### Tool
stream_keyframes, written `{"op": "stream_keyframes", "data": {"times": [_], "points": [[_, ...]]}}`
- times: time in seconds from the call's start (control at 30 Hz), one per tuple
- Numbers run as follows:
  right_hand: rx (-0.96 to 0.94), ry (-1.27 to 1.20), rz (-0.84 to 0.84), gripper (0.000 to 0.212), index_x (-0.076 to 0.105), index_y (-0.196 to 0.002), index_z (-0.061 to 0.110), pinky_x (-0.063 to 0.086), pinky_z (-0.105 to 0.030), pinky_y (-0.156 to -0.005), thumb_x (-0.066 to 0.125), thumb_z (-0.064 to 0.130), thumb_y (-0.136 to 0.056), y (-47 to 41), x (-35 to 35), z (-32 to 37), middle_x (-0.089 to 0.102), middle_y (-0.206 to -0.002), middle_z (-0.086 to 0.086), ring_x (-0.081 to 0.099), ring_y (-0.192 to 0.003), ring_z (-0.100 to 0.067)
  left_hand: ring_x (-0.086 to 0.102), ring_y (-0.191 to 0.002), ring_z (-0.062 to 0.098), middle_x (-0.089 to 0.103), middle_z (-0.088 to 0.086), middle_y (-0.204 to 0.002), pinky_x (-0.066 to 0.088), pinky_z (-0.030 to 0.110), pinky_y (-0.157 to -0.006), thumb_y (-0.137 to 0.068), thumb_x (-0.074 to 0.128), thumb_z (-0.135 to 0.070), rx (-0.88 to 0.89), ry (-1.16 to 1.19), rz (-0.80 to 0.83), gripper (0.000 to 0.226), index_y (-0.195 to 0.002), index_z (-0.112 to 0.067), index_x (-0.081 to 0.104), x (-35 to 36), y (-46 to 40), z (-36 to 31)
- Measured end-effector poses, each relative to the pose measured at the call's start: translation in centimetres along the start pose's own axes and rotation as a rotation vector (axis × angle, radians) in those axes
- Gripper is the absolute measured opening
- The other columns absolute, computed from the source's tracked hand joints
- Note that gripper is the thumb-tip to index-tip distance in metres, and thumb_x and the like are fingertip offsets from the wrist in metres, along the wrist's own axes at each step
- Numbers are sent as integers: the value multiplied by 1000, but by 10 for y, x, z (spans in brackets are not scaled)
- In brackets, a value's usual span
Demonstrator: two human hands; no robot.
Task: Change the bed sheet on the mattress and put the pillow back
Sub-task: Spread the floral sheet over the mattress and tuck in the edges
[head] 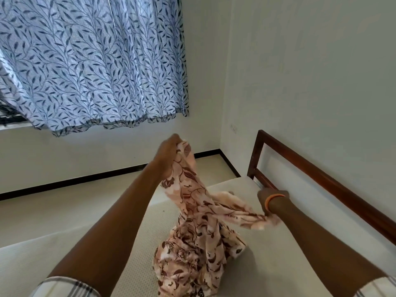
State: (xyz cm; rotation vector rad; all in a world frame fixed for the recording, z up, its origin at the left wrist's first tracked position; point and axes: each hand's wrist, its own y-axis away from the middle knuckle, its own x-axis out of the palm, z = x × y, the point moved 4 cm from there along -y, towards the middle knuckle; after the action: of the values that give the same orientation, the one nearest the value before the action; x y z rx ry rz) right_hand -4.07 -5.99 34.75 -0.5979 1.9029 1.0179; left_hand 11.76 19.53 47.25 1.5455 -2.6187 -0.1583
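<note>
While bunched over bare mattress [267, 264] at frame centre, floral sheet [192, 228] hangs from both hands — left hand [169, 151] grasps top end high, right hand [271, 197] clutches corner lower right.

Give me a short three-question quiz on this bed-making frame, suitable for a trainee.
1. True or false: the floral sheet is already spread flat over the mattress.
2. Which hand is raised higher? A) left hand B) right hand C) both level
3. Fill in: the orange band sits on the ____ wrist.

Key
1. False: the sheet is bunched, its bulk heaped on the bare mattress while both hands grip parts of it.
2. A: the left hand holds one end up, while the right grips another part lower, near the wooden headboard.
3. Right.
</note>
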Motion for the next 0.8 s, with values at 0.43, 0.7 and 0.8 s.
{"op": "stream_keyframes", "data": {"times": [0.43, 0.7, 0.8], "points": [[-647, -1087, -370, 13, 64, -89, 1, 56, -48, -77, 69, 12, -83, 50, -82, 82, 67, -86, -19, 66, -81, -35, 55, -56, 2, 60, -5, -65, 43, 19, -55, -74, 84, -13, 413, -868, 355, 28, -68, -20, 58, 46, 14, -17], [-276, -652, -201, 24, 66, -98, 5, 56, -38, -77, 63, 26, -88, 10, 6, 75, 69, -99, -20, 66, -90, -35, 43, -54, 7, 51, -7, -59, 34, 19, -51, -76, 83, -22, 674, -667, -154, 41, -58, -24, 46, -4, 7, -47], [-193, -495, -177, 41, 57, -114, 9, 52, -38, -86, 61, 40, -89, 3, 13, 70, 63, -113, -14, 62, -102, -31, 48, -57, 14, 50, -8, -59, 36, 26, -53, -78, 81, -21, 681, -597, -264, 43, -58, -26, 44, -10, 5, -44]]}}
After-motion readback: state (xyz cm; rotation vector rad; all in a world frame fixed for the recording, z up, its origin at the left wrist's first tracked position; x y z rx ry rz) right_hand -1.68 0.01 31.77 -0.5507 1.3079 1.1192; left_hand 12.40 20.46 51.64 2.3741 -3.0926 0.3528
